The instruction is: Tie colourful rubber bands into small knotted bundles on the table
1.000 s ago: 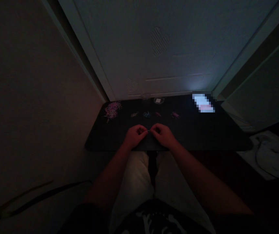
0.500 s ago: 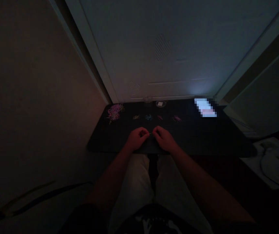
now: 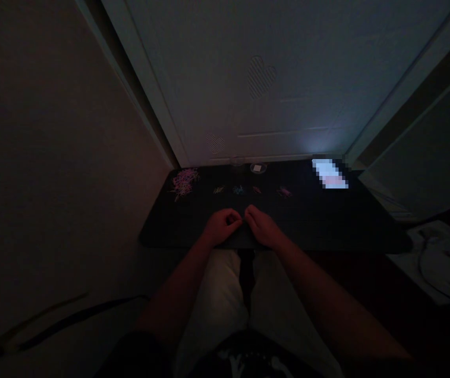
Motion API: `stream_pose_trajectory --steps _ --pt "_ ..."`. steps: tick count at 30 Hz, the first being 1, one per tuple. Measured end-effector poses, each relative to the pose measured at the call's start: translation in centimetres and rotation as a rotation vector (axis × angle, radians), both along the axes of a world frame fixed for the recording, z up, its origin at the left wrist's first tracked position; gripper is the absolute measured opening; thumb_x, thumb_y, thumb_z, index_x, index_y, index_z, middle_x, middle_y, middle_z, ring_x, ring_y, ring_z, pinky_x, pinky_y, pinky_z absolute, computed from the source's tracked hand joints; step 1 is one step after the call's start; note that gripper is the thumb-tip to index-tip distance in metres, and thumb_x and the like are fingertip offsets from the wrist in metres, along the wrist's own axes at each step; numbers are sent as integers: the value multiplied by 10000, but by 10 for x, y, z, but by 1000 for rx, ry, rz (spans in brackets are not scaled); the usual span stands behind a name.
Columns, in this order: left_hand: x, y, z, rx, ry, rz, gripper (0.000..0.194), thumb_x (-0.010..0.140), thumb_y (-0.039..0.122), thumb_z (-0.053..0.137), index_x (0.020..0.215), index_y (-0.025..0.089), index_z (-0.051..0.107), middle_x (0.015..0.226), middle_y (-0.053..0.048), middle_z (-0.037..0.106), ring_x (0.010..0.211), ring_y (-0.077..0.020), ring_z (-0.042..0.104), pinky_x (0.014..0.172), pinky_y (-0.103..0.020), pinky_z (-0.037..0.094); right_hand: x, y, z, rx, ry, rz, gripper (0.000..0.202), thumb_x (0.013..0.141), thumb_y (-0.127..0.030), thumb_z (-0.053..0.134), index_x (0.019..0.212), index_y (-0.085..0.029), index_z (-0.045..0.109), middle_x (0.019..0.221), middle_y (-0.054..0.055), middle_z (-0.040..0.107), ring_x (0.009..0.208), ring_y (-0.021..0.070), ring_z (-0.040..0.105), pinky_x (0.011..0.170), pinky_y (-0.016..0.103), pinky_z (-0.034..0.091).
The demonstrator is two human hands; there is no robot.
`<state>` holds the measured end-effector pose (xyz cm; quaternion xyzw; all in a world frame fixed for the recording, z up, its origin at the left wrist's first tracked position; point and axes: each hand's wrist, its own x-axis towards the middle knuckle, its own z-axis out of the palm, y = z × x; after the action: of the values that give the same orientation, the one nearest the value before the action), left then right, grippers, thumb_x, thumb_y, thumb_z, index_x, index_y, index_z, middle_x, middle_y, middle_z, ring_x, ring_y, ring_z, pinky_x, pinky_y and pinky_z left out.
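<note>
Above the front edge of the dark table, my left hand (image 3: 222,226) is closed, thumb and fingertips pinched together. My right hand (image 3: 261,224) is closed too, its fingertips almost against those of the left. Whatever is between the fingertips is too small and dark to make out. Beyond the hands lie small piles in a row: a yellowish one (image 3: 218,189), a blue one (image 3: 238,190), a small pink one (image 3: 257,189) and a purple-pink one (image 3: 285,192). A larger heap of pink and purple thin pieces (image 3: 184,181) sits at the back left.
The black table (image 3: 338,223) stands against a pale panel with heart patterns. At its back are a clear round container (image 3: 238,160), a round dish with a white square (image 3: 258,168) and a lit, pixelated screen (image 3: 330,174) on the right.
The fingertips of both hands have drawn slightly closer together. The thin light piece that showed between them can no longer be made out.
</note>
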<state>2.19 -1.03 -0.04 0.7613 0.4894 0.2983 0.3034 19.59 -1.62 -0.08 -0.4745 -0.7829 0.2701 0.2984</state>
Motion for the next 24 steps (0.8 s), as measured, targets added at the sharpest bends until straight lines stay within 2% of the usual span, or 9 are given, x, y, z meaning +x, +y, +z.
stream_pose_trajectory --steps 9,18,24 --pt "1 -1 4 -16 -13 0 148 763 308 576 796 173 628 749 -2 637 679 -115 548 615 -231 417 -1 3 -4 38 -152 -36 259 899 -322 356 704 -198 471 677 24 533 632 144 472 590 256 285" --pt "2 0 2 -35 -80 44 174 772 341 573 787 174 620 744 1 627 664 -112 536 615 -232 413 -1 2 -3 0 64 -61 105 843 -252 446 784 -196 513 711 4 560 651 133 493 603 245 327" --pt "0 2 4 -77 -184 64 161 758 318 588 783 161 611 731 2 613 651 -106 532 622 -230 420 4 4 -1 -58 294 -73 168 840 -289 447 731 -189 526 670 -8 528 624 118 481 591 238 353"
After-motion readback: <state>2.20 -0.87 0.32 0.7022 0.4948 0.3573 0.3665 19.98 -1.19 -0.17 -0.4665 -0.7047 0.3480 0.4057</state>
